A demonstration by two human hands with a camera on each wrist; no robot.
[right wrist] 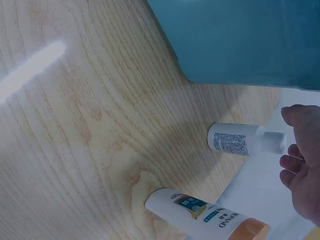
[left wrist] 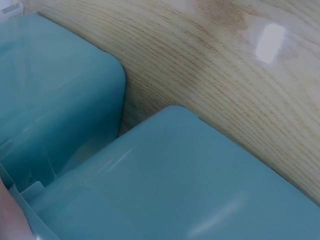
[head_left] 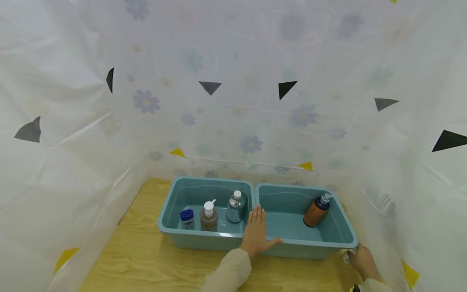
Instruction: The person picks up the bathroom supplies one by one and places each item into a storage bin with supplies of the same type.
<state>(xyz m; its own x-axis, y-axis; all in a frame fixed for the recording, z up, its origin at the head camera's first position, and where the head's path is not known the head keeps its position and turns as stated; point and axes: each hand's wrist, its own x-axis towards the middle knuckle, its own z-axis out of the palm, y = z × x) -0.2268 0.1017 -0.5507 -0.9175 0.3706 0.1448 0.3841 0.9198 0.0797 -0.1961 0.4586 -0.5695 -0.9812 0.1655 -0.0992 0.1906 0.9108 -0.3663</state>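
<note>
My left hand (head_left: 255, 233) rests with straight fingers over the adjoining rims of two blue-green plastic bins, the left bin (head_left: 200, 233) and the right bin (head_left: 310, 244). At the right bin's near right corner is my right hand (head_left: 363, 261). In the right wrist view its thumb and bent fingers stand apart around the cap of a small white bottle (right wrist: 232, 139) with printed text. That bottle stands on the table beside the bin. The left wrist view shows mostly the bins' outer walls, with a sliver of my left hand (left wrist: 12, 217).
A white bottle with a copper-coloured cap (right wrist: 200, 215) stands nearby. In the left bin are a blue-capped container (head_left: 187, 220), a brownish bottle (head_left: 208, 219) and a grey bottle (head_left: 236, 207). An orange pump bottle (head_left: 315, 211) leans in the right bin. Plastic sheeting (head_left: 237, 121) surrounds the wooden table (head_left: 138, 247).
</note>
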